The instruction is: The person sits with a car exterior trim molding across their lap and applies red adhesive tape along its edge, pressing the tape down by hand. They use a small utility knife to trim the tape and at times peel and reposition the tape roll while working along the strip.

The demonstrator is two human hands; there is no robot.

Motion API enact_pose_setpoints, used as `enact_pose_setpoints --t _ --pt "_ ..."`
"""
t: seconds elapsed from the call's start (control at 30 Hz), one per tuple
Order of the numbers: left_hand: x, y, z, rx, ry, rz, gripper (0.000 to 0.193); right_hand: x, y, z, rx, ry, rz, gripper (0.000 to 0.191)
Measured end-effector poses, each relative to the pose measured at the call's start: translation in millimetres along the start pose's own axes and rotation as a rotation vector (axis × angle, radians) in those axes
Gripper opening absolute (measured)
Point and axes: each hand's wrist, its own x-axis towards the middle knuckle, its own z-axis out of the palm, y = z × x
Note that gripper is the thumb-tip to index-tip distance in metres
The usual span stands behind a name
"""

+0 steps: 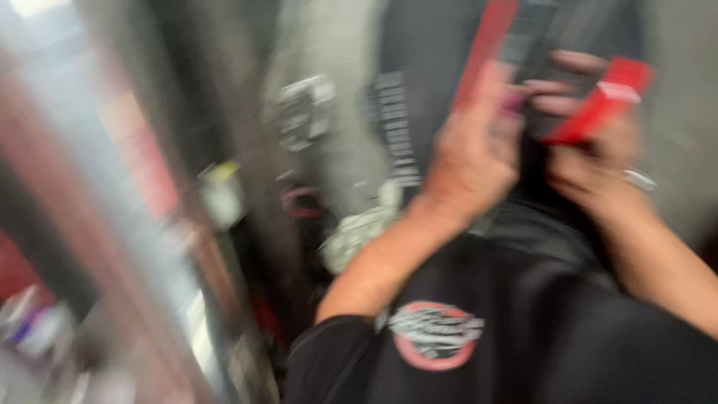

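the picture is heavily smeared by motion, so only broad shapes read clearly. both hands are raised in the upper right of the view, close together. the right hand [598, 161], with a pale ring on one finger, has its fingers curled round a small red box [602, 101]: a flat, oblong pack, bright red, with a lighter band across its upper end, tilted so that end points up and to the right. the fingertips show above and to the left of the pack, wrapped over its edge, so the hand is closed on it.

the left hand [471, 150] is just beside it, back of the hand toward the camera, fingers bent upward. it lies against a long red strip [486, 45] that runs up out of the top of the view; whether the hand actually grips that strip or only lies in front of it, i cannot tell through the blur.

behind both hands is a dark panel [419, 90] with pale markings too blurred to make out. below, a black shirt [523, 329] with a round red and white patch [434, 335] fills the lower right. at left a pale, shiny bar [112, 224] slants through the view, its nature unclear.
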Motion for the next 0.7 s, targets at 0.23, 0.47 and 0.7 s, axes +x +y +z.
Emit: enact_pose_setpoints --t 0.23,0.47,0.7 --pt "-44 33 -249 1.092 0.698 0.037 0.021 -1 22 35 -0.707 -0.267 -0.103 0.025" --pt "-15 -6 -277 0.529 0.896 0.157 0.04 13 43 22 0.123 0.188 0.313 0.041" --pt "-5 27 -78 0.174 0.052 0.081 0.021 5 37 7 -1.15 -0.291 -0.648 0.038"
